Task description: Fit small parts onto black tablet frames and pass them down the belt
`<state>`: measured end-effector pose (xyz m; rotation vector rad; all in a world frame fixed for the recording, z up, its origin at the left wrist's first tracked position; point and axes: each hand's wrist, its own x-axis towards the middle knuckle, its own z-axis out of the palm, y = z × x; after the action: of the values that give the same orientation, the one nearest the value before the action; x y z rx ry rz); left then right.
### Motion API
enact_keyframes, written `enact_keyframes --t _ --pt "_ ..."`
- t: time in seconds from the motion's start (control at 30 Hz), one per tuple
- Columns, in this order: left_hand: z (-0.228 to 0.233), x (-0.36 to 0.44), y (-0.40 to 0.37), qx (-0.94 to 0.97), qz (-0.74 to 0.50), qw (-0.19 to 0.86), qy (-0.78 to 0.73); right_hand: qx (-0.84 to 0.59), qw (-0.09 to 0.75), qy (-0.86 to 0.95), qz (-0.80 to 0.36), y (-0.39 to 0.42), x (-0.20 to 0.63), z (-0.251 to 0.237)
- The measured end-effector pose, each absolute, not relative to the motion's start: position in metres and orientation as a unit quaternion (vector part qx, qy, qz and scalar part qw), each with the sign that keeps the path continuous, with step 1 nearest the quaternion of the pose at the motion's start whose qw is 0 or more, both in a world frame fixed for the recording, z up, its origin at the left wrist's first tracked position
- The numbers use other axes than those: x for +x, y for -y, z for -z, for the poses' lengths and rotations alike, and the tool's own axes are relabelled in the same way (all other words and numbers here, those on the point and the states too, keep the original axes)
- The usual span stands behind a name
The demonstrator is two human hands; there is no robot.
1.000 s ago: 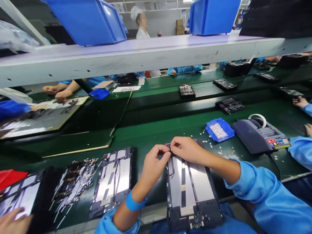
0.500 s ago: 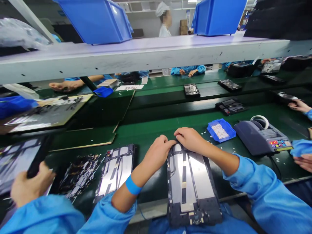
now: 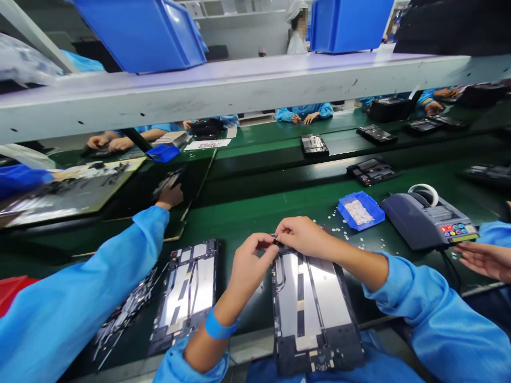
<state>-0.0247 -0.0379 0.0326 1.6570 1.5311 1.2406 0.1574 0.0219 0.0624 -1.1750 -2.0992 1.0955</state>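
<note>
An opened tablet (image 3: 319, 298) lies in front of me with its inside facing up, showing silver panels and black strips. Its near end hangs over the table edge above my lap. At its far end, a small black part (image 3: 276, 241) shows between my fingertips. My left hand (image 3: 252, 261), below a blue wristband, has thumb and forefinger closed at this part. My right hand (image 3: 302, 234) pinches it from the other side, fingers bent over the tablet's top edge. What the part is cannot be made out.
Left of me lie a second opened tablet (image 3: 187, 290) and a heap of thin strips (image 3: 130, 306). A co-worker's sleeve (image 3: 107, 271) reaches across there. To the right stand a blue tray of small white pieces (image 3: 359, 211) and a tape dispenser (image 3: 427, 221). A shelf (image 3: 239, 88) crosses above.
My hands have drawn slightly back from the tablet's top edge, and a small black part now shows between them. The left co-worker's hand has moved from near the front to the dark board farther back.
</note>
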Motion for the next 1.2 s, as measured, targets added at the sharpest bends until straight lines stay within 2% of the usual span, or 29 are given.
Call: enact_keyframes --t 0.17,0.3,0.4,0.5,0.7,0.8,0.97,1.1,1.2 --pt "-0.036 -0.016 0.035 0.507 -0.513 0.385 -0.576 -0.442 0.264 0.811 -0.278 -0.005 0.154 -0.062" --pt "-0.035 -0.014 0.041 0.502 -0.513 0.360 -0.596 -0.463 0.217 0.840 -0.184 0.006 0.151 -0.061" --pt "-0.033 -0.013 0.049 0.525 -0.504 0.299 -0.617 -0.455 0.209 0.838 -0.215 0.009 0.152 -0.063" --pt "-0.035 -0.012 0.057 0.552 -0.495 0.251 -0.622 -0.452 0.237 0.817 -0.266 0.009 0.154 -0.062" --pt "-0.039 -0.007 0.062 0.573 -0.492 0.211 -0.621 -0.452 0.273 0.801 -0.282 0.010 0.153 -0.061" --pt "-0.038 -0.005 0.059 0.553 -0.506 0.249 -0.613 -0.480 0.271 0.788 -0.274 0.008 0.154 -0.063" --pt "-0.039 -0.005 0.048 0.470 -0.536 0.396 -0.579 -0.505 0.295 0.771 -0.251 0.003 0.180 -0.064" --pt "-0.042 -0.003 0.043 0.454 -0.538 0.419 -0.574 -0.526 0.317 0.759 -0.214 0.006 0.195 -0.067" --pt "-0.043 -0.002 0.042 0.461 -0.534 0.415 -0.575 -0.514 0.302 0.780 -0.191 0.006 0.196 -0.075"
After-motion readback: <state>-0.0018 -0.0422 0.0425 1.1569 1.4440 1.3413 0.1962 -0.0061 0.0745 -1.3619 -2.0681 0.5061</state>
